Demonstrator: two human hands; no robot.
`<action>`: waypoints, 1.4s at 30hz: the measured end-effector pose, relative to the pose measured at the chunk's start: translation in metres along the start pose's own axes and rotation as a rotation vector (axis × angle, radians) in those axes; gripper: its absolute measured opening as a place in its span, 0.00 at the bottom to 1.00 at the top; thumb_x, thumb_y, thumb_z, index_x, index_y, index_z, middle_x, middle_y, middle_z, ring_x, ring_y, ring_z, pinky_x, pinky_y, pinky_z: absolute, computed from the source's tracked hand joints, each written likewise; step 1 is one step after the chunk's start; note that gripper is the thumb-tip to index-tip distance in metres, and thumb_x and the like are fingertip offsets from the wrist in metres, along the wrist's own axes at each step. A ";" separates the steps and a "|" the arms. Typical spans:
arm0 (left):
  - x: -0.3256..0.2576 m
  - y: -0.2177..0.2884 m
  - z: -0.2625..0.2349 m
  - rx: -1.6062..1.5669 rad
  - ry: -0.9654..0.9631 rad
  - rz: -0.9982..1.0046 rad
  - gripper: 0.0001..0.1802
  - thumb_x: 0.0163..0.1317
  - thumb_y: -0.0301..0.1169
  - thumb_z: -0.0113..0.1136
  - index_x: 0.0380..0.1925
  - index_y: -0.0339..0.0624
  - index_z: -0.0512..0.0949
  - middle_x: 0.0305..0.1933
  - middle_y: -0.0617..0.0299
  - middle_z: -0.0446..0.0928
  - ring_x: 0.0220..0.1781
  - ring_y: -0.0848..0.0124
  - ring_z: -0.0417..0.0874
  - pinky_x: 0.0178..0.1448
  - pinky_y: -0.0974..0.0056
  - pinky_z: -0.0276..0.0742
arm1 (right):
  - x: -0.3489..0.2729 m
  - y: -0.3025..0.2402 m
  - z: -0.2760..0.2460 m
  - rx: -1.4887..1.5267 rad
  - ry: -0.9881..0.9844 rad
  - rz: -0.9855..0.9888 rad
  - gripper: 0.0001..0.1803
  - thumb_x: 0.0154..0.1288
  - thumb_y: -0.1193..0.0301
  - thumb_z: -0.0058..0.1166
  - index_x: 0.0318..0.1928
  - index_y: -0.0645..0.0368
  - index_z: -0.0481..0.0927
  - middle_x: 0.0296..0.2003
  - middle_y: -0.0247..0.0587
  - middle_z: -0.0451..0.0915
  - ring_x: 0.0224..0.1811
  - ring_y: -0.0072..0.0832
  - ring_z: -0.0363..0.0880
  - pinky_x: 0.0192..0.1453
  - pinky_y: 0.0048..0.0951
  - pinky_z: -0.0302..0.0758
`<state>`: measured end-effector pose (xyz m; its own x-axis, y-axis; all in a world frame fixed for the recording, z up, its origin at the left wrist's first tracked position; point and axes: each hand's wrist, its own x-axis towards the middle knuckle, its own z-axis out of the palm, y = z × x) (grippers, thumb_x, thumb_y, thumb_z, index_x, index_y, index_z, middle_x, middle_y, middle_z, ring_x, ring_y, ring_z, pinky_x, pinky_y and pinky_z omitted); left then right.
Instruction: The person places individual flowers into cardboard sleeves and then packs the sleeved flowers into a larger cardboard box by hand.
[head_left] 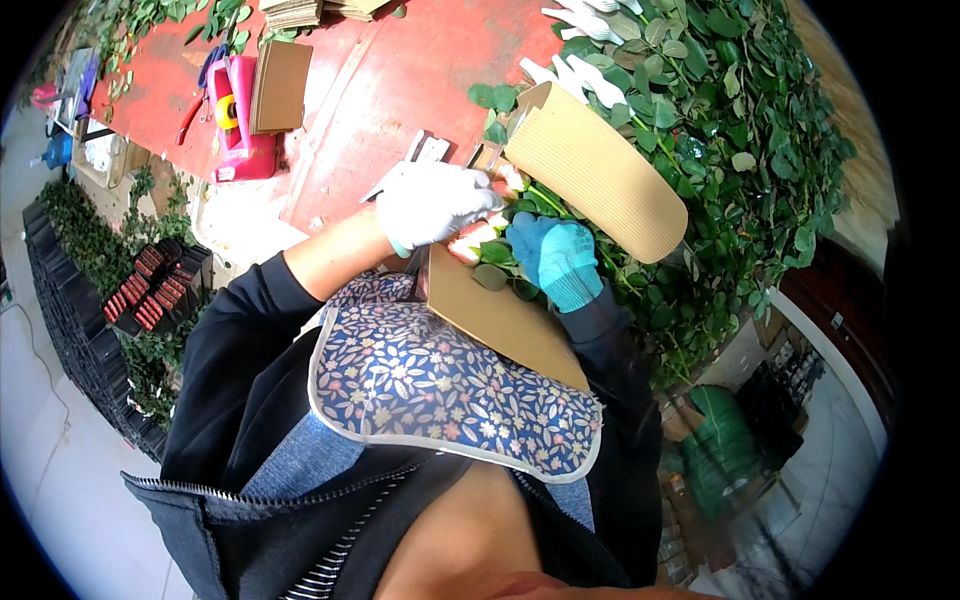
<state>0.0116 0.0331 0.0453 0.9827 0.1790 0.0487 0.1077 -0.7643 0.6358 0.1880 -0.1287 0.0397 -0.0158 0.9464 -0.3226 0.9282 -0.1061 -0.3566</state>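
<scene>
Several pink-and-cream roses lie between the two sides of a sheet of brown corrugated cardboard, whose near flap rests against my apron and whose far flap bends up over the stems. My left hand, in a white glove, has its fingers curled and pressed together at the rose heads. My right hand wears a blue and teal glove and is closed around leafy rose stems just right of the blooms. Its fingertips are partly hidden among the leaves.
A large heap of leafy stems covers the table's right side. On the red tabletop stand a pink tape dispenser and a stack of cardboard pieces, with red-handled pliers beside them. White gloves or netting-like pieces lie among leaves.
</scene>
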 end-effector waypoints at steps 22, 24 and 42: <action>0.007 0.016 0.013 0.157 -0.121 0.054 0.16 0.56 0.37 0.62 0.47 0.55 0.81 0.57 0.63 0.76 0.50 0.63 0.81 0.46 0.59 0.79 | 0.004 0.004 0.002 -0.059 0.000 0.159 0.11 0.63 0.65 0.55 0.39 0.59 0.74 0.22 0.46 0.79 0.24 0.45 0.80 0.30 0.49 0.74; 0.008 0.015 0.013 0.155 -0.130 0.058 0.15 0.57 0.36 0.61 0.46 0.55 0.81 0.56 0.63 0.77 0.50 0.62 0.81 0.46 0.59 0.79 | 0.005 0.002 -0.007 -0.136 0.344 0.073 0.13 0.63 0.64 0.56 0.44 0.58 0.74 0.23 0.47 0.79 0.25 0.46 0.80 0.31 0.51 0.73; 0.022 0.001 0.008 0.015 -0.247 0.051 0.11 0.60 0.33 0.59 0.42 0.50 0.83 0.47 0.59 0.77 0.48 0.59 0.80 0.52 0.58 0.76 | -0.007 -0.020 -0.024 -0.045 0.108 0.113 0.07 0.61 0.68 0.52 0.28 0.56 0.76 0.19 0.44 0.78 0.21 0.43 0.80 0.24 0.47 0.73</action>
<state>0.0347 0.0315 0.0405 0.9937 -0.0153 -0.1110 0.0579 -0.7781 0.6255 0.1784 -0.1262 0.0701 0.1278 0.9567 -0.2615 0.9375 -0.2025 -0.2829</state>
